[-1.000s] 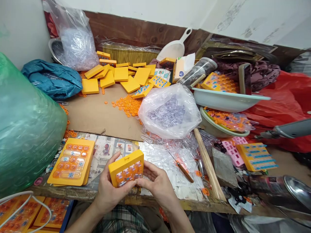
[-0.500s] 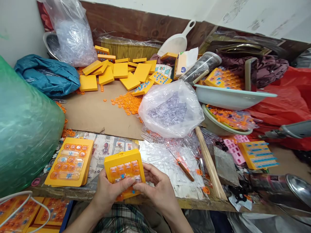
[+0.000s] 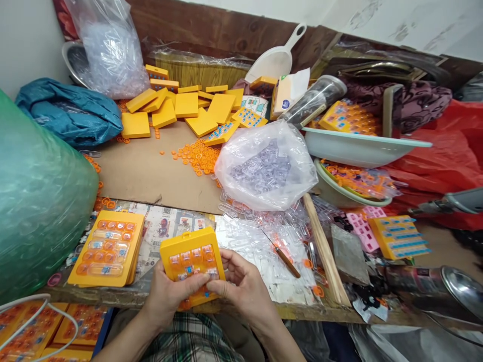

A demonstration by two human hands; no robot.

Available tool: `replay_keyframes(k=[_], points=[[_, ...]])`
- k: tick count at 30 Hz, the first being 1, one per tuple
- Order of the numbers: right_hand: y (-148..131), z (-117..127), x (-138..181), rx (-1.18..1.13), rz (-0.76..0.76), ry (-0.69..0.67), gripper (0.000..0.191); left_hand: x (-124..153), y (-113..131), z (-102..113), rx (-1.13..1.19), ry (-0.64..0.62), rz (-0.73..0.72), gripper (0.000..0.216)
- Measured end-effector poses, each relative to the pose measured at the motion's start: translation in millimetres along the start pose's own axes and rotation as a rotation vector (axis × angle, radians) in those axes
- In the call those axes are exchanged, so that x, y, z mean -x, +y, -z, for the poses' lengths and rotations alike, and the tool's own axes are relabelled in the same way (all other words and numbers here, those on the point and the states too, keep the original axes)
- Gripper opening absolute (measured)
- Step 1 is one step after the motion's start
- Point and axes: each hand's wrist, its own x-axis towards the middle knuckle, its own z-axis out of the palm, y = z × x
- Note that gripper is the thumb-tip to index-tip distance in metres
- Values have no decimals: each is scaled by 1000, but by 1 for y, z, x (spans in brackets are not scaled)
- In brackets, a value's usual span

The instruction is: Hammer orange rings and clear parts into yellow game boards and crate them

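Observation:
Both my hands hold one yellow plastic tray [image 3: 190, 261] with orange and clear pieces set in its slots, just over the near table edge. My left hand [image 3: 168, 294] grips its left and bottom side, the thumb pressed on the face. My right hand [image 3: 241, 286] clasps the right side, thumb and fingertips pinched at the lower right corner. To the left lies a stack of similar filled yellow trays [image 3: 107, 249]. Loose clear plastic clips [image 3: 256, 246] cover the board just right of my hands.
A bag of clear pieces [image 3: 266, 168] sits mid-table, with loose orange rings [image 3: 198, 157] and a heap of yellow trays [image 3: 188, 108] behind. A big green bag [image 3: 41, 211] fills the left. Bowls [image 3: 358, 148], a small knife [image 3: 283, 256] and a wooden stick [image 3: 322, 251] lie right.
The yellow tray has tipped from standing on edge to face-up and sunk a little towards me. My right thumb has moved onto its lower right corner.

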Motion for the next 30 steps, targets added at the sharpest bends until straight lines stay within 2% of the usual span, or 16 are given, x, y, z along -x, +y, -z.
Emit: replay_keyframes(k=[3, 6, 11, 15, 17, 18, 20, 22, 23, 27, 30], points=[[0, 0, 2, -74, -1, -38, 56, 0, 4, -1, -17, 11, -15, 38], [-1, 1, 2, -110, 3, -31, 53, 0, 3, -1, -29, -1, -5, 39], [1, 0, 2, -55, 7, -15, 47, -2, -6, 3, -192, 6, -72, 32], [6, -1, -2, 165, 115, 12, 42, -6, -7, 2, -17, -7, 69, 44], [6, 4, -7, 392, 245, 19, 40, -9, -3, 1, 107, -32, 153, 49], [5, 9, -12, 523, 328, 65, 39, -10, 0, 0, 155, -40, 183, 50], [3, 22, -24, 752, 482, 246, 34, -12, 7, 0, 221, -57, 223, 52], [0, 36, -40, 864, 544, 411, 25, -13, 12, 0, 244, -70, 245, 52], [-1, 41, -49, 903, 549, 449, 22, -14, 14, 0, 248, -74, 255, 51], [-3, 47, -78, 1032, 577, 465, 30, -15, 15, 3, 301, -92, 285, 45], [-8, 42, -78, 1030, 627, 431, 38, -16, 13, 6, 338, -88, 311, 45]])
